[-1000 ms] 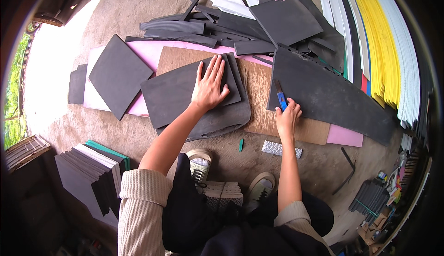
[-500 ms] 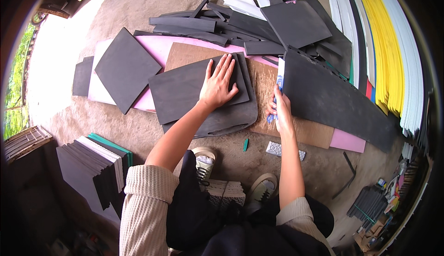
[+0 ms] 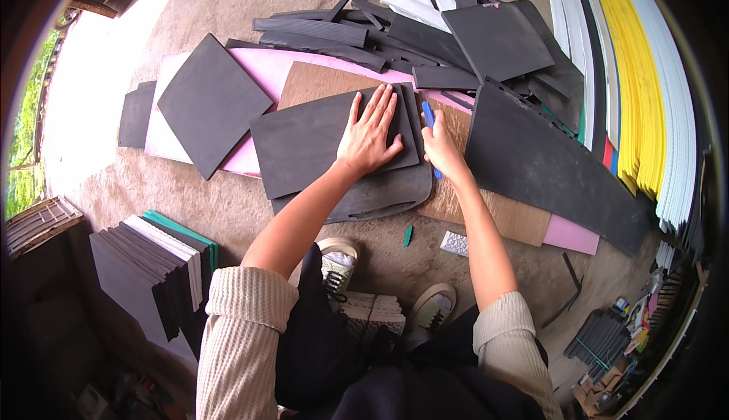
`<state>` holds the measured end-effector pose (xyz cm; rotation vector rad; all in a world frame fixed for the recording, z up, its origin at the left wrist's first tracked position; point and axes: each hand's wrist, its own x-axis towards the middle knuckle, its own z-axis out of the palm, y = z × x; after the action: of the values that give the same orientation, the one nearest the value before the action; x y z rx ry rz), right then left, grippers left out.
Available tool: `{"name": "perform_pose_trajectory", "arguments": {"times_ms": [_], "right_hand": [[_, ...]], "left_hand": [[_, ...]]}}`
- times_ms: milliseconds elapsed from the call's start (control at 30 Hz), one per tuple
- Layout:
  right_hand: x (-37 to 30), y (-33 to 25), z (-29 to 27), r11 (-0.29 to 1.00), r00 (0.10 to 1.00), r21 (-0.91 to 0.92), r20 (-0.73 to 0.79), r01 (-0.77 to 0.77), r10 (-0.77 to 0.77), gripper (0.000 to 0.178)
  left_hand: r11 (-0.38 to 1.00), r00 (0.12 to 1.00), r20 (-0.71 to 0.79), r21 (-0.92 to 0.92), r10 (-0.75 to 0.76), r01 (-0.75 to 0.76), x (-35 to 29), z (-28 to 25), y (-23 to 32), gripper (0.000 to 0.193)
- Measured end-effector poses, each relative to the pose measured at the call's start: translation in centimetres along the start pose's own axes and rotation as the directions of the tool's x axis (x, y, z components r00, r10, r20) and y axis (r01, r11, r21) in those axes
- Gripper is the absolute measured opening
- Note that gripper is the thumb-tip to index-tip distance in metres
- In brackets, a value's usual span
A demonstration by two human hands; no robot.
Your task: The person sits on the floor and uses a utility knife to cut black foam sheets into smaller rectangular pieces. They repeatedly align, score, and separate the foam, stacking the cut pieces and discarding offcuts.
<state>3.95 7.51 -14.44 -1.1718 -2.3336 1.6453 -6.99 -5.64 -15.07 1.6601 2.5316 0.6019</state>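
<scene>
My left hand (image 3: 370, 135) lies flat, fingers spread, on a dark grey foam sheet (image 3: 304, 146) that rests on a larger dark sheet (image 3: 380, 196). Both sit on a brown board (image 3: 501, 211) over a pink foam sheet (image 3: 571, 234) on the ground. My right hand (image 3: 442, 146) grips a blue utility knife (image 3: 429, 116) at the right edge of the top sheet, blade end pointing away from me.
Black foam strips and offcuts (image 3: 319, 33) pile up at the back. A big black sheet (image 3: 547, 165) lies to the right, a square one (image 3: 209, 108) to the left. Stacked sheets (image 3: 152, 268) stand at lower left; yellow and white rolls (image 3: 638, 78) line the right.
My right hand with the knife has moved left and farther away, up along the right edge of the top sheet. My left hand stays pressed on the sheet.
</scene>
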Motion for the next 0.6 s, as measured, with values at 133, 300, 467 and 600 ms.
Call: {"name": "perform_pose_trajectory", "arguments": {"times_ms": [133,300,467,600], "right_hand": [[3.3,-1.1,0.9,0.933,0.994,-0.344,-0.003,0.101,-0.108,0.034],[4.9,-2.2,1.3,0.82,0.977,-0.533,0.069,0.209,-0.204,0.035],[6.5,-2.6,0.8,0.776,0.986,-0.615,0.16,0.142,-0.054,0.033],[7.3,-5.8,0.4,0.808,0.906,-0.588,0.325,-0.031,0.271,0.036]], "left_hand": [[1.0,1.0,0.004,0.009,0.006,-0.006,0.1,0.3,-0.1,0.073],[1.0,1.0,0.024,0.027,0.004,-0.005,0.1,0.3,0.0,0.067],[0.999,0.999,0.04,0.043,0.0,-0.002,0.4,0.5,0.3,0.065],[0.996,1.0,0.03,0.094,-0.008,0.005,0.2,0.7,0.1,0.066]]}}
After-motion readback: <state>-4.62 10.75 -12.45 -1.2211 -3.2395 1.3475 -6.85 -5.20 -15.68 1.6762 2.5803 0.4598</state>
